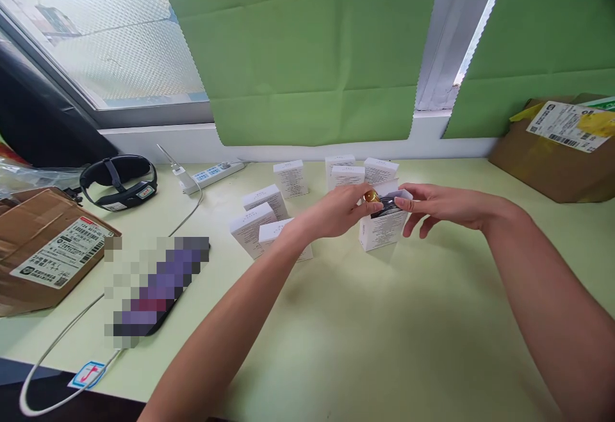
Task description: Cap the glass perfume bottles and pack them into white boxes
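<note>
The left hand (343, 209) pinches a gold-capped item (371, 196) at the open top of a white box (383, 227), grip clamped on it. The right hand (435, 207) steadies the box's flap, fingers closed on it, likely to hold the mouth open. The box stands upright on the worktop (384, 319), just below both grips, long axis vertical, opening upward.

Box (382, 233) under my hands: white, grey print
Cap (370, 196) I pinch: gold
Worktop (384, 332): pale green
Curtain (307, 50): green

Bright daylight from the far-left window (110, 31); soft shadows on the table (365, 332); edges warped, pixelated patch near left.
</note>
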Demonstrator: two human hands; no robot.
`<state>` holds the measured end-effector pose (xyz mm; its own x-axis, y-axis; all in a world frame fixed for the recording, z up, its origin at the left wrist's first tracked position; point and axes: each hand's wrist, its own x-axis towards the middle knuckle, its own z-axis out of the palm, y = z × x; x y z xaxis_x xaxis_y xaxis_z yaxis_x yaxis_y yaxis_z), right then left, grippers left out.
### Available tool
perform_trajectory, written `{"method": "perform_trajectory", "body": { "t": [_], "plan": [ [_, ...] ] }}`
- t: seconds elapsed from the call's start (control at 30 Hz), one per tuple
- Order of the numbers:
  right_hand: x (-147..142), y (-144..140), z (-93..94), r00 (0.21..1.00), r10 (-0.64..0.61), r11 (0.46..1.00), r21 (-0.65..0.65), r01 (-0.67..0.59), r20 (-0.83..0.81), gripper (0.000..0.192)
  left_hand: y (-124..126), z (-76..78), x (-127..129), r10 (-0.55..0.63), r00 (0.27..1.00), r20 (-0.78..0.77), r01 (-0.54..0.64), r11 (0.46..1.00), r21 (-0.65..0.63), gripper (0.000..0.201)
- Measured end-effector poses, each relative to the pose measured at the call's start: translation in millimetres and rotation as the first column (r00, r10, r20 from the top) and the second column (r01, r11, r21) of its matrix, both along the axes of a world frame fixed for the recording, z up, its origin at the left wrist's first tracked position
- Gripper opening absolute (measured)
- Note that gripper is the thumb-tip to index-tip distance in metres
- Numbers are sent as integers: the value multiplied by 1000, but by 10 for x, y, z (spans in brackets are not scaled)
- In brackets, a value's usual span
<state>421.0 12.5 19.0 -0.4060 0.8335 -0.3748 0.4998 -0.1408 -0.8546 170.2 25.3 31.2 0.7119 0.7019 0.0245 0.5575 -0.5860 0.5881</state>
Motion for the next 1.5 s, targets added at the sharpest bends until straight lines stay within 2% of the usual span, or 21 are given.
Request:
{"method": "perform_trajectory", "body": {
  "t": [0.47,0.8,0.93,1.03,1.2,1.37,1.5],
  "plan": [
    [-23,-8,-21,992,64,994,-77,-72,-107,52,-23,-1,51,40,999,34,-39,999,-29,35],
    [-108,-22,17,992,-71,993,-98,61,-104,57,-12,-26,41,75,996,43,-73,996,-51,40],
    [-139,-14,-2,995,-68,995,-77,62,-73,58,8,-45,48,91,994,54,-87,993,-76,39],
    [-163,2,-26,998,-58,995,-77,57,-9,57,27,-54,37,87,993,85,-75,988,-136,41],
    [-178,4,-28,999,-24,995,-98,27,33,57,61,-70,-10,50,979,198,23,936,-352,44],
    [-176,2,-28,999,-18,995,-95,21,32,55,60,-97,-3,40,982,185,39,913,-405,40],
    [-189,15,-37,999,-24,996,-85,27,33,53,29,-107,38,78,979,191,14,899,-439,37]
  ]
}}
